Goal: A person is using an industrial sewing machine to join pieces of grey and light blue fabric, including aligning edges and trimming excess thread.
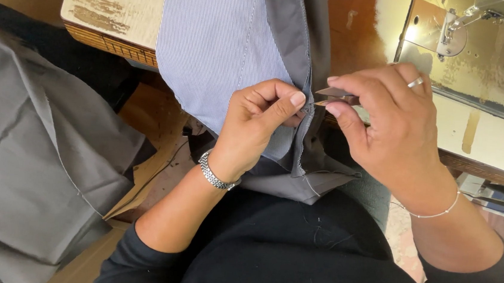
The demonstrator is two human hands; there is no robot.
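Gripping one garment (253, 52), two hands: left hand (259, 121), right hand (394, 126)

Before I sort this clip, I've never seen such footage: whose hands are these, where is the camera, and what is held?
This is one picture from a camera worn on a person's head, looking down at their lap. The left hand pinches the edge of a piece of striped blue-white fabric joined to grey cloth. The right hand holds a small metal tool, likely thread snips, at that seam. Behind is a worn wooden table with part of a sewing machine. More grey fabric lies at the left.
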